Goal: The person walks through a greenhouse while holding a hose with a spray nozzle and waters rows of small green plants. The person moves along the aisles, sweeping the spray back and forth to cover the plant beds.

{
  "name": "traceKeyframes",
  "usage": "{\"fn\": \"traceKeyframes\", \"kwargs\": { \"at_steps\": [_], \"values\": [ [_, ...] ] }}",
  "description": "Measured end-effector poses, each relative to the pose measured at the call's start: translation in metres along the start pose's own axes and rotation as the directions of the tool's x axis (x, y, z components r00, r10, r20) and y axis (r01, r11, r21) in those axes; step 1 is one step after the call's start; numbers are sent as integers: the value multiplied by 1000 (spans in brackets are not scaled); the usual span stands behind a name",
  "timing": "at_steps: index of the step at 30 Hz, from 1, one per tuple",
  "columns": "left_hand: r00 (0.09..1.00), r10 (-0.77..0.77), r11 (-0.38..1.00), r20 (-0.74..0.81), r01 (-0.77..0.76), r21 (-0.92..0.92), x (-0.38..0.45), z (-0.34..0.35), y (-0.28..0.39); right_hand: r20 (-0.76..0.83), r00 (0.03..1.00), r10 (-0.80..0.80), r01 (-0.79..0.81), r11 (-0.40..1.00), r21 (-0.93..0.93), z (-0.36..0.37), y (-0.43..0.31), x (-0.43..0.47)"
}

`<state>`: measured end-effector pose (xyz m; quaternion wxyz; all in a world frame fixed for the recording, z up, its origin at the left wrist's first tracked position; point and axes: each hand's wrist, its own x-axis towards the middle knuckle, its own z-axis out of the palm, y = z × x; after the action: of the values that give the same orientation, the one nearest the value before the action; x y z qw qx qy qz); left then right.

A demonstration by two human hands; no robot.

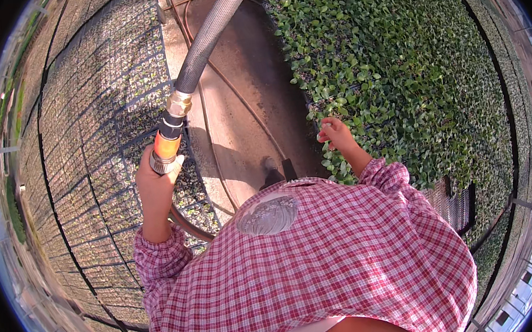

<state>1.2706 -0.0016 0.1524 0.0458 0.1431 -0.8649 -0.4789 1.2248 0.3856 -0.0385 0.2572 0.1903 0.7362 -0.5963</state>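
My left hand (156, 187) is wrapped around the lower end of a watering wand, at its orange hose connector (168, 146). Above the connector come a black fitting (171, 125) and a brass hex coupling (179, 103). From there the wand's grey textured grip (210, 40) slants up and to the right, away from me. My right hand (336, 133) hovers at the near edge of a dense bed of green leafy seedlings (390, 69), its fingers partly curled. Something small and pale shows by its fingertips, and I cannot tell whether it is held.
Trays of smaller seedlings (102, 133) spread out on the left. A concrete walkway (238, 116) runs between the beds, with a brown hose (246, 103) lying along it. Dark hose (188, 225) curves below my left hand. A black mesh tray (452, 204) sits among the plants at right.
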Motion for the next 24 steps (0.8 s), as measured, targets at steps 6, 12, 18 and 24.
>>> {"fn": "traceKeyframes", "kwargs": {
  "at_steps": [6,12,18,24],
  "values": [
    [999,-26,999,36,28,-37,60,6,-21,-100,971,218,-228,968,-107,-20,46,11],
    [995,-93,994,41,90,68,59,35,-39,-134,920,368,-381,921,-86,-36,102,-28],
    [985,-120,993,121,119,13,20,68,-16,-183,850,494,-482,870,106,-63,197,-128],
    [994,-30,1000,107,29,9,-67,99,8,-331,649,685,-529,719,451,-107,368,-294]
  ]
}}
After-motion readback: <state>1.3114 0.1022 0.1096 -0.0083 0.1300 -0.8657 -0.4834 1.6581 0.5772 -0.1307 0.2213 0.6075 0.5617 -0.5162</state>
